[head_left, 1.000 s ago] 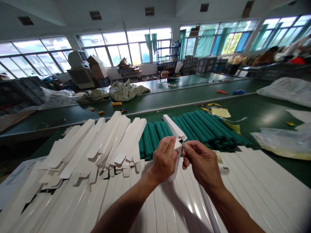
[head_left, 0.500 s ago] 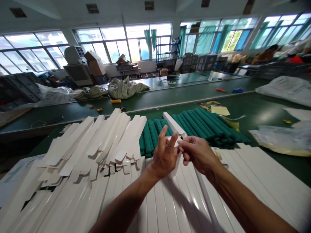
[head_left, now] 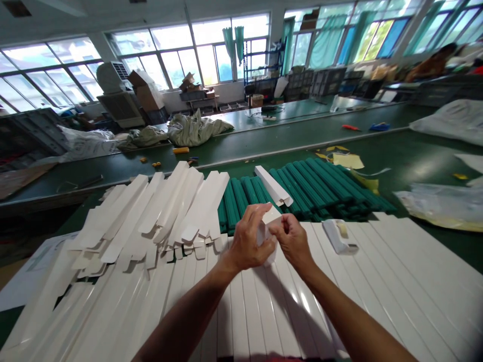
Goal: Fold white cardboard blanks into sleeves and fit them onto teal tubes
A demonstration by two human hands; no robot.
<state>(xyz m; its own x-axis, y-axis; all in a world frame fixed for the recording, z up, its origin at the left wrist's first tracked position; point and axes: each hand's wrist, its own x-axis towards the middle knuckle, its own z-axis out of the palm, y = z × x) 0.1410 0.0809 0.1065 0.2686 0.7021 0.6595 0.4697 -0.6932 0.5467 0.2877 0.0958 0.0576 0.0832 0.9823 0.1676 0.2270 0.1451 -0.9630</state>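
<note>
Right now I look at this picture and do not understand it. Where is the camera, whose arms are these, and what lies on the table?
There is no machine here. A person works with two bare hands, and the camera sits on that person's head, looking forward and down. So the arms coming in from below are the person's own. The left hand and the right hand together pinch the end of a long narrow white cardboard box. Under the hands, closed white boxes lie side by side. On the left is a pile of flat unfolded white cartons. Behind them lie dark green ribbed sticks with one folded white box on top, all on a green table.
</note>
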